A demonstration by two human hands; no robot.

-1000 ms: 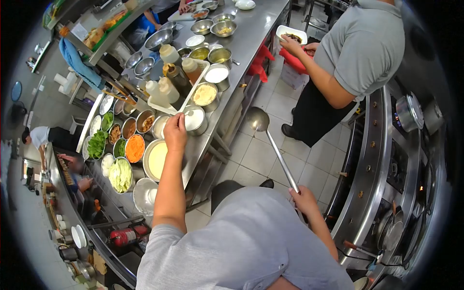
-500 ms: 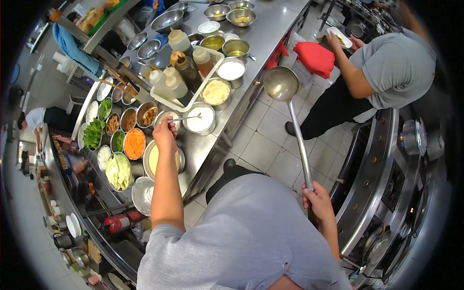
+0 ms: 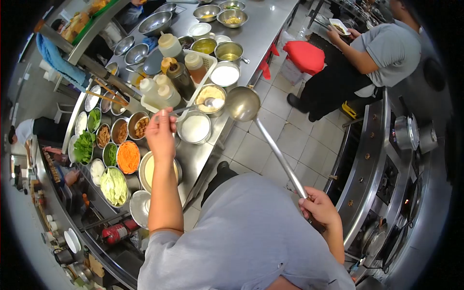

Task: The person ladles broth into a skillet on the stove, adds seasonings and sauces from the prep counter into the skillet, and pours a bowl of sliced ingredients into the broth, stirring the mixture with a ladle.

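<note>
My left hand (image 3: 161,129) is closed on a small metal spoon (image 3: 210,102), whose bowl is at the tub of pale yellow paste (image 3: 212,92). Just below it sits a tub of white powder (image 3: 195,128). My right hand (image 3: 318,208) grips the handle of a long steel ladle (image 3: 243,104); the ladle's round bowl is beside the table edge, right of the paste tub. Near my left forearm are tubs of shredded orange vegetable (image 3: 128,157), cut pale green leaves (image 3: 114,187) and yellow liquid (image 3: 149,171).
A white basket (image 3: 205,72) of squeeze bottles stands on the steel table (image 3: 261,29). Another person (image 3: 386,53) at the upper right holds a white dish (image 3: 340,27). Stoves (image 3: 369,159) line the right side. A red-covered bin (image 3: 304,56) stands on the floor.
My left hand has moved the spoon from the white powder tub to the paste tub. The ladle's bowl has swung left, toward the table. The other person has moved away since the earliest frame.
</note>
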